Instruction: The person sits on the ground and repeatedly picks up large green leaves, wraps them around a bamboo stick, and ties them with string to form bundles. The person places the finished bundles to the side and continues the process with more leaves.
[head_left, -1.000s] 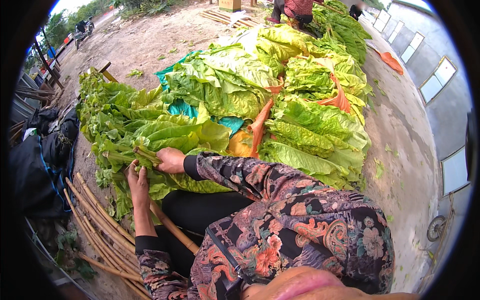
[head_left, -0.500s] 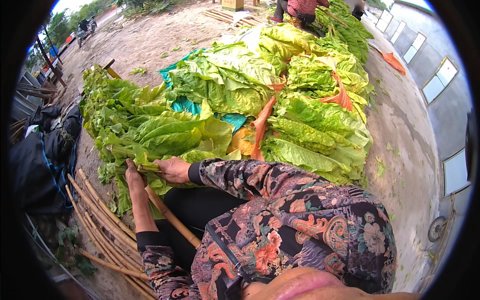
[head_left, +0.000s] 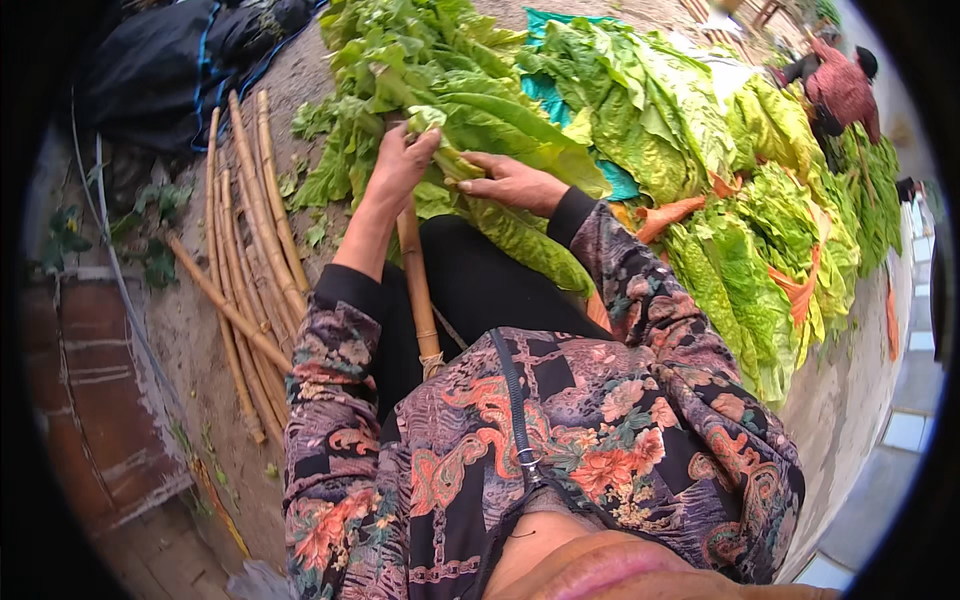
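My left hand (head_left: 402, 162) is closed round the stalk end of a few broad tobacco leaves (head_left: 455, 160), just above a bamboo pole (head_left: 415, 275) that slants up between my legs. Fingers pressed together, my right hand (head_left: 515, 186) grips the same leaves from the right, and one long blade hangs below it over my knee. Beyond both hands lies a bunch of green leaves (head_left: 470, 60), its stalks toward me; part of the pole's far end is hidden under it. String is wound round the pole's near end.
Larger piles of yellow-green leaves (head_left: 660, 120) lie to the right, with orange cloth strips (head_left: 668, 215) and teal sheeting (head_left: 545, 95) among them. Several bamboo poles (head_left: 245, 220) rest on the ground at left, near a black tarp (head_left: 140, 75). A person (head_left: 840, 85) bends at far right.
My view has swung to the left. Both hands have drawn back toward my body and now hold a few leaves over the pole, the hands slightly farther apart.
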